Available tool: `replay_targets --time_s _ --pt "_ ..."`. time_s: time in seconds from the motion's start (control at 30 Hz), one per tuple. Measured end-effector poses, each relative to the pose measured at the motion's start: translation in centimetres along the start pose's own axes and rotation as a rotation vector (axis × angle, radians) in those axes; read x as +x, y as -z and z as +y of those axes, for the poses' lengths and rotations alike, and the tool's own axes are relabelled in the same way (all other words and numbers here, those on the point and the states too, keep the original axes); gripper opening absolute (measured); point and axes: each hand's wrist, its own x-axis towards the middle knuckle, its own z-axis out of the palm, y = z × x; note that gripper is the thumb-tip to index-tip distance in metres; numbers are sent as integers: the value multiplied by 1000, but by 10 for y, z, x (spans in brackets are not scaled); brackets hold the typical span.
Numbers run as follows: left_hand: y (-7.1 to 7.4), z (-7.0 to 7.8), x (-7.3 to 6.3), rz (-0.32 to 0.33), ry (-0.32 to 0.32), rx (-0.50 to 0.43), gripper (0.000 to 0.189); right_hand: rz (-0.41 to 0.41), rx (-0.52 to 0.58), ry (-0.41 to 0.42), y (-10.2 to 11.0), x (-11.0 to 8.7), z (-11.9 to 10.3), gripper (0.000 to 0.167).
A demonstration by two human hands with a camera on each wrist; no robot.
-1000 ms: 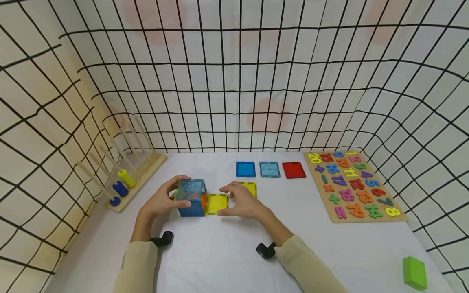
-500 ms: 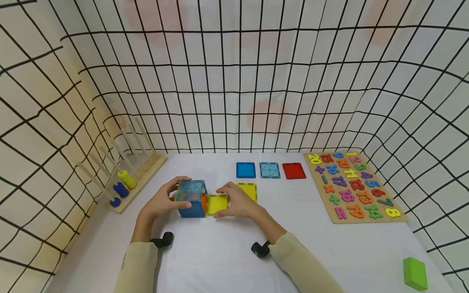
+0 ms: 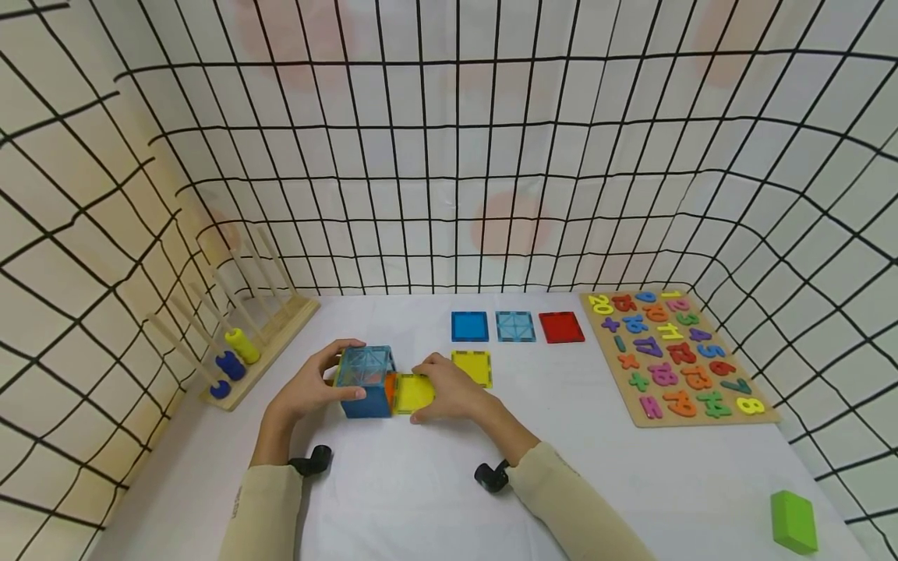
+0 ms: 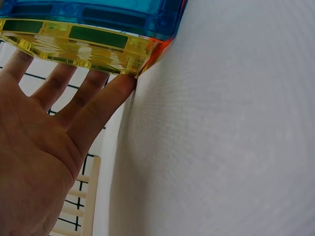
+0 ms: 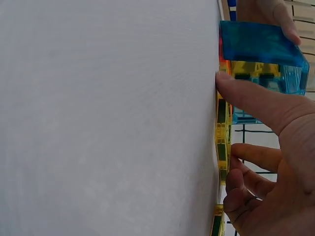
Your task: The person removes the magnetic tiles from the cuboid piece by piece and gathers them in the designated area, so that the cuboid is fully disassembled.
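A cube of see-through magnetic tiles [image 3: 368, 402] stands on the white cloth, with blue faces and an orange tile at its base. My left hand [image 3: 309, 386] holds it, thumb at the near face and fingers behind. In the left wrist view, those fingers lie along its yellow side tile [image 4: 83, 42]. The cube's right side is open in the right wrist view. A yellow magnetic tile [image 3: 411, 393] lies flat beside that side. My right hand [image 3: 454, 391] pinches this tile between thumb [image 5: 246, 93] and fingers, partly covering it.
Another yellow tile [image 3: 473, 368] lies behind my right hand. Beyond it are blue [image 3: 469, 326], light blue [image 3: 515, 326] and red [image 3: 562, 327] tiles. A pegged wooden rack [image 3: 270, 339] stands left, a number board [image 3: 677, 358] right, and a green block [image 3: 793, 522] near right.
My right hand has moved slightly left and closed its fingers and thumb on the near yellow tile's edges. My left hand and the cube stay in place.
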Motion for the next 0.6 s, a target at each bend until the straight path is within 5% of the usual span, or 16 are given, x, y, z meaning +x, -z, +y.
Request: replay_targets --time_s 0.6 --pt "0 1 -1 31 7 -5 74 37 -4 -14 5 -2 -4 73"
